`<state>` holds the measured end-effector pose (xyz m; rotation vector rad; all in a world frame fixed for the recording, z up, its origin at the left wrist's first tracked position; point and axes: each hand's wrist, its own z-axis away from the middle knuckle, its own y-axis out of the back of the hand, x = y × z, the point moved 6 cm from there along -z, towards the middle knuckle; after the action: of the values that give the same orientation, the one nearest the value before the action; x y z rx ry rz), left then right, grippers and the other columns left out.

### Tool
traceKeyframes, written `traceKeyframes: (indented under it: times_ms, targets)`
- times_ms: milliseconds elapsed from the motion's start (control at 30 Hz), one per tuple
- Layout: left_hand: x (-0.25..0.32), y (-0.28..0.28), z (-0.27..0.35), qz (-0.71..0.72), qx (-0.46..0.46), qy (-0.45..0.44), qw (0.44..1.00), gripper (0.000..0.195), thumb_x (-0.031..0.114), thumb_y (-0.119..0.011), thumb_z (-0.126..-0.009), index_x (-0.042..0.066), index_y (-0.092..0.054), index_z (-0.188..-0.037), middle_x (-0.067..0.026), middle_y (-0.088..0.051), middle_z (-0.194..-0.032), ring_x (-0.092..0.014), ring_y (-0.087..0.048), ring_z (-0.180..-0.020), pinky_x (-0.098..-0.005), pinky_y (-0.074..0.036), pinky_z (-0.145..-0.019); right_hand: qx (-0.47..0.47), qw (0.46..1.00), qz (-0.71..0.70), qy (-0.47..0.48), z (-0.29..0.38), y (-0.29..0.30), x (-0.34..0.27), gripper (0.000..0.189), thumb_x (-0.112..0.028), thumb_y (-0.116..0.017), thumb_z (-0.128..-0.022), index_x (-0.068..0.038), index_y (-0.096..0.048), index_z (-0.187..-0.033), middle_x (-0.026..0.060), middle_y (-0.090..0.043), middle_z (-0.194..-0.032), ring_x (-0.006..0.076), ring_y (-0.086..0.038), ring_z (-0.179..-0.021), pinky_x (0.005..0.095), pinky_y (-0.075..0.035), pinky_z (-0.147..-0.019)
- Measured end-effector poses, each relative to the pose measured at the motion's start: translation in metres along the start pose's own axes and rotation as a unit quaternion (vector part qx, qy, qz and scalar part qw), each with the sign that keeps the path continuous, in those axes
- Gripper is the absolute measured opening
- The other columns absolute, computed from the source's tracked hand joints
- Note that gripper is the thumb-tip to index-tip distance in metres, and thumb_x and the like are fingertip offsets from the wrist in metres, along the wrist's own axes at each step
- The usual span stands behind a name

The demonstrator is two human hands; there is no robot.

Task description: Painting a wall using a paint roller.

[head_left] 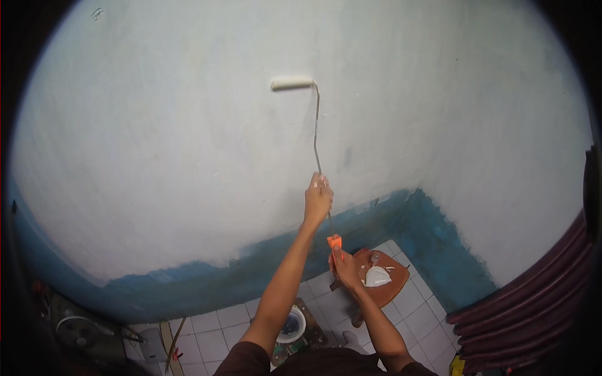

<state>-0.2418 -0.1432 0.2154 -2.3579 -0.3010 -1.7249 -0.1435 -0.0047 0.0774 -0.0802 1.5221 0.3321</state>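
A paint roller with a white sleeve (292,84) lies against the whitish painted wall (188,141). From its right end a long bent metal rod (316,127) runs down towards me. My left hand (320,197) is closed around this rod partway along. Lower down, my right hand (344,268) grips the roller's orange handle (334,242). Both arms reach forward, the left one higher. Below the white paint, a ragged-edged blue band (188,282) runs along the bottom of the wall and around the corner.
A brown stool (392,289) with white paint on its seat stands near the corner. A white bucket (297,324) sits between my arms on the tiled floor (225,324). A dark red curtain (531,301) hangs at right. A fan-like round object (77,331) is at lower left.
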Motion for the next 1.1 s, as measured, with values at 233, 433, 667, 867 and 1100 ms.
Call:
traceKeyframes:
  times_ms: [233,433,667,867,1100]
  targets:
    - [-0.136,0.007,0.064,-0.145,0.097,-0.036,0.984,0.013,0.013,-0.045,-0.101,0.000,-0.046,-0.102,-0.0209,-0.054,-0.066,-0.035,-0.059,-0.058,-0.0431,-0.043,-0.055,-0.043,0.998,-0.008,-0.056,0.038,-0.017,0.129,0.067,-0.062,-0.034,-0.102,-0.005,-0.061,-0.077,0.0006,-0.051,-0.055,0.0098,-0.049,-0.047,0.0272,-0.038,-0.048]
    - [-0.171,0.017,0.070,-0.125,0.051,-0.004,0.991,0.010,0.010,-0.045,-0.099,0.001,-0.043,-0.100,-0.0211,-0.055,-0.067,-0.038,-0.063,-0.063,-0.0462,-0.048,-0.059,-0.025,0.995,-0.007,-0.094,0.047,-0.024,0.150,0.065,-0.060,-0.036,-0.102,-0.007,-0.059,-0.074,0.0011,-0.050,-0.054,0.0102,-0.050,-0.046,0.0270,-0.038,-0.045]
    - [-0.048,-0.008,0.006,-0.052,0.030,-0.074,0.995,0.012,0.014,-0.041,-0.102,0.003,-0.040,-0.097,-0.0126,-0.052,-0.054,-0.027,-0.057,-0.042,-0.0378,-0.045,-0.039,0.046,0.995,0.060,0.070,0.006,0.017,0.032,0.066,-0.060,-0.033,-0.103,-0.006,-0.058,-0.075,0.0008,-0.050,-0.054,0.0095,-0.050,-0.047,0.0276,-0.039,-0.047]
    - [0.091,-0.008,-0.047,-0.057,-0.006,-0.138,0.989,0.018,0.017,-0.036,-0.106,0.003,-0.040,-0.096,-0.0124,-0.050,-0.051,-0.025,-0.057,-0.040,-0.0383,-0.044,-0.036,-0.020,0.999,-0.009,0.028,-0.011,0.019,-0.084,0.071,-0.071,-0.032,-0.098,-0.007,-0.055,-0.078,0.0018,-0.049,-0.053,0.0095,-0.042,-0.039,0.0253,-0.033,-0.037]
    - [0.216,0.003,-0.101,-0.030,-0.051,-0.170,0.984,0.024,0.021,-0.036,-0.105,0.005,-0.040,-0.088,-0.0075,-0.049,-0.055,-0.017,-0.052,-0.042,-0.0336,-0.045,-0.039,-0.059,0.995,-0.068,0.046,-0.026,0.007,-0.207,0.073,-0.076,-0.034,-0.093,-0.008,-0.052,-0.077,0.0003,-0.046,-0.053,0.0071,-0.037,-0.038,0.0232,-0.030,-0.034]
